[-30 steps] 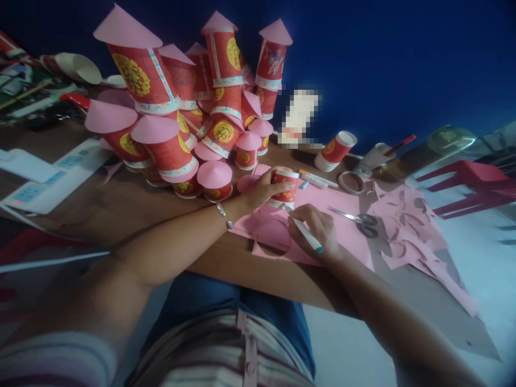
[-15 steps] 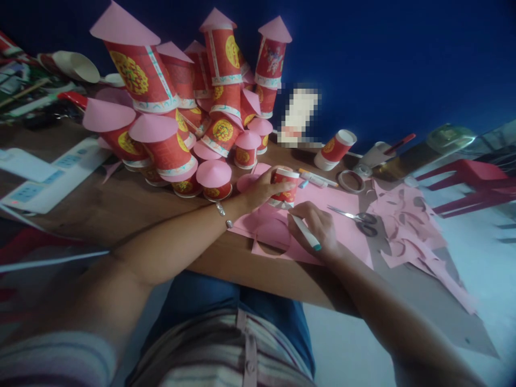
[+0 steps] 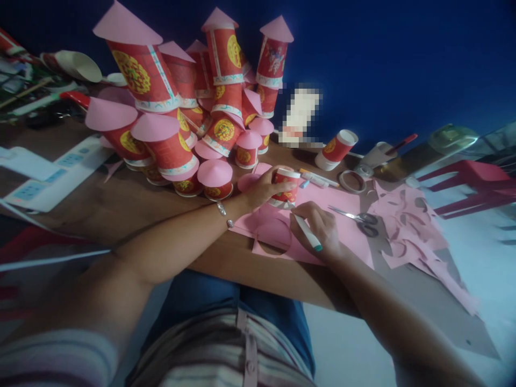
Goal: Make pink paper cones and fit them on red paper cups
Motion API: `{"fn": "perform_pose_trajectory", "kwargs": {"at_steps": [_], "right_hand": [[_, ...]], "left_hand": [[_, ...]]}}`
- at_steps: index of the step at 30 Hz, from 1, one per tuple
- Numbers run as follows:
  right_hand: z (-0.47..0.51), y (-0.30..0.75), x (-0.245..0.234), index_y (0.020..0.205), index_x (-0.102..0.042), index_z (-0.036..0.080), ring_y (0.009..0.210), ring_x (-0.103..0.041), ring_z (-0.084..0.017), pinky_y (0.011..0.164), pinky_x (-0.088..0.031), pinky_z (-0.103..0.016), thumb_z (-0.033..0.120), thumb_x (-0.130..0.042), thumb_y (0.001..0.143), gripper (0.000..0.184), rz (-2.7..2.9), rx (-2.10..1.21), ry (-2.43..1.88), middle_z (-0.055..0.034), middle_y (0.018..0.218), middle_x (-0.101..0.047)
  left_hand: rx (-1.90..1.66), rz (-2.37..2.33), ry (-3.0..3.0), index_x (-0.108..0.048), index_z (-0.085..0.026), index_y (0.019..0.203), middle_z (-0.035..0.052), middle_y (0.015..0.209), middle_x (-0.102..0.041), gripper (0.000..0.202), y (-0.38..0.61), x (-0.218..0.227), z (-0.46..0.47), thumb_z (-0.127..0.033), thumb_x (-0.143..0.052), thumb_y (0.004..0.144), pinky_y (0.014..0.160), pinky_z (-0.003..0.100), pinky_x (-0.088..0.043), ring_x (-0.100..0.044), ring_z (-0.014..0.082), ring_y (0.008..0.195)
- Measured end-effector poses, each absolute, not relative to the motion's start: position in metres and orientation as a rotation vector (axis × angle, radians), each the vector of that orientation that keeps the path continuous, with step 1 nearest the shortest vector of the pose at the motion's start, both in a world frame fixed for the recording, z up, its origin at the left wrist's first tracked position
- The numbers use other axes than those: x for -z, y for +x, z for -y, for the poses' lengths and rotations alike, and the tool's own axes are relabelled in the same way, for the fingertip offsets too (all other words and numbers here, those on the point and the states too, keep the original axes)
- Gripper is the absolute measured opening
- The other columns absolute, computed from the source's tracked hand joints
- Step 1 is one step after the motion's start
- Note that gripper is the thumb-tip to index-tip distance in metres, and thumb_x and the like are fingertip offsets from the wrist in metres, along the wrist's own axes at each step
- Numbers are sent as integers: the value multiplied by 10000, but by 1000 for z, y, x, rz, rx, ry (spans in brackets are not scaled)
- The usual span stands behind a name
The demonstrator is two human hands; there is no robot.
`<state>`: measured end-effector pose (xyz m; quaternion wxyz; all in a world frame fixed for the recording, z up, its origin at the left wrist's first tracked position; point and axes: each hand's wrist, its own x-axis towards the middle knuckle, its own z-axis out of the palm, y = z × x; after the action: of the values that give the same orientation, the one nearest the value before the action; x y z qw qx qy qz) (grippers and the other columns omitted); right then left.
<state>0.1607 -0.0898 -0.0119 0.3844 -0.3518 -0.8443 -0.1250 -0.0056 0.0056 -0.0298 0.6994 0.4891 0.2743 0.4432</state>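
Note:
A red paper cup [image 3: 287, 188] with a white rim stands on the pink paper sheet [image 3: 346, 204], and my left hand [image 3: 264, 189] is wrapped round its left side. My right hand [image 3: 320, 228] holds a white marker pen [image 3: 308, 234] with a green end, its other end pointing towards the cup's base. Below the cup lies a cut pink paper circle [image 3: 274, 228]. Scissors [image 3: 357, 216] rest on the sheet to the right of my right hand. More pens [image 3: 318, 177] lie just behind the cup.
Stacked red cups with pink paper cones [image 3: 155, 129] fill the back left. Pink scraps [image 3: 411, 226] cover the right side, near a tape roll [image 3: 352, 181]. Another red cup [image 3: 338, 149] stands behind. A white power strip [image 3: 60, 172] lies at left; a red stool [image 3: 475, 177] is beyond the table.
The view has shifted very slightly. Both hands keep their places and their holds on the cup and the marker pen.

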Motion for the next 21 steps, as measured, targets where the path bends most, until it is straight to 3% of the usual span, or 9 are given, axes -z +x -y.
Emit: {"fn": "perform_pose_trajectory", "kwargs": {"at_steps": [21], "right_hand": [[93, 158, 10, 952, -563, 204, 618, -598, -129, 538, -429, -238, 91, -593, 917, 121, 2174, 294, -895, -2, 752, -633]], "left_hand": [[-964, -601, 1056, -601, -194, 1135, 32, 1027, -662, 521, -6, 37, -9, -336, -852, 700, 792, 318, -487, -633, 147, 881]]}}
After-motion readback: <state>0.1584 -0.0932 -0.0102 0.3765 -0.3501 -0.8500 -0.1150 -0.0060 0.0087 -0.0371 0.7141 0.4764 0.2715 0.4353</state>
